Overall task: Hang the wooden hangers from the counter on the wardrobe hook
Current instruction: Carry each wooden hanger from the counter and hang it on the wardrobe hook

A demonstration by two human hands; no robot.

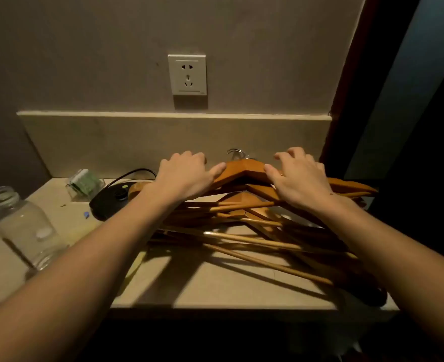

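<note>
A pile of wooden hangers (244,205) lies on the counter (215,286), all jumbled on top of each other. The top hanger (244,171) sits at the back of the pile, close to the wall, and its metal hook (235,152) sticks up between the two hands. The left hand (186,176) lies on the left arm of the top hanger, with the thumb on the wood and the fingers curled over the far edge. The right hand (299,176) lies on the right arm of the same hanger, fingers spread and bent over it. Both hands are loosely open on the wood; you cannot tell if they are gripping it yet. Long thin hanger bars (254,239) poke out under the right arm toward the near edge of the counter. Just left of the left hand is a round black base (108,202) with a black cord (134,173). Further left stands a small glass cup (85,182) with something green in it. Nearest on the left is a clear empty bottle (22,226). On the wall above the hands is a white socket (187,74).
</note>
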